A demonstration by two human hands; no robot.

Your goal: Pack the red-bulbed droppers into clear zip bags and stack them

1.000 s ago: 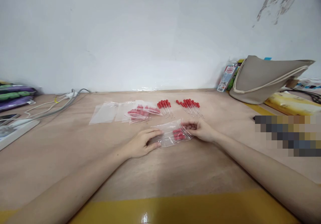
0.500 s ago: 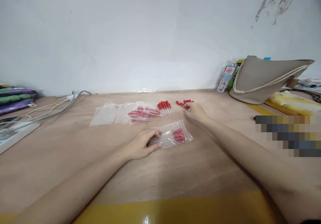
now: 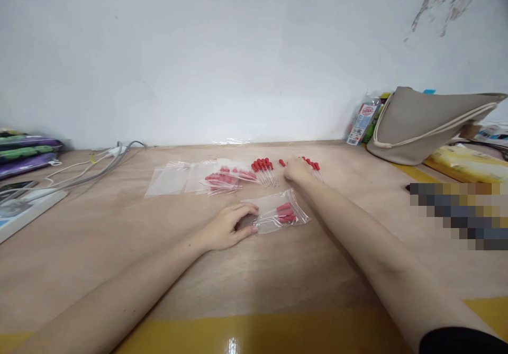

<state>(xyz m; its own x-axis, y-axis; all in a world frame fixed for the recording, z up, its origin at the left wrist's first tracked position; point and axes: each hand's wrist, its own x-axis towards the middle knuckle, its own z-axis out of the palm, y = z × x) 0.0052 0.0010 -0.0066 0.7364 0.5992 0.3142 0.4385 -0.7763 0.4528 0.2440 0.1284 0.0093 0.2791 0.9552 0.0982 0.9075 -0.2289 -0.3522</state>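
My left hand (image 3: 229, 228) rests on the wooden table (image 3: 278, 269), fingers curled on the left end of a clear zip bag (image 3: 277, 215) that holds three red-bulbed droppers. My right hand (image 3: 297, 170) reaches further back onto the right-hand row of loose red-bulbed droppers (image 3: 313, 166) and covers part of it. Its fingers are curled over the droppers; what they grip is hidden. A second row of droppers (image 3: 264, 168) lies just left of that hand.
Filled bags of droppers (image 3: 225, 179) and empty clear bags (image 3: 166, 179) lie at the middle left. A grey tote bag (image 3: 420, 124) and packets (image 3: 364, 122) stand at the back right. Cables (image 3: 95, 166) and a power strip (image 3: 24, 208) lie at the left.
My right hand left the mouth of the zip bag and moved back onto the right-hand row of droppers. My left hand stayed on the bag.
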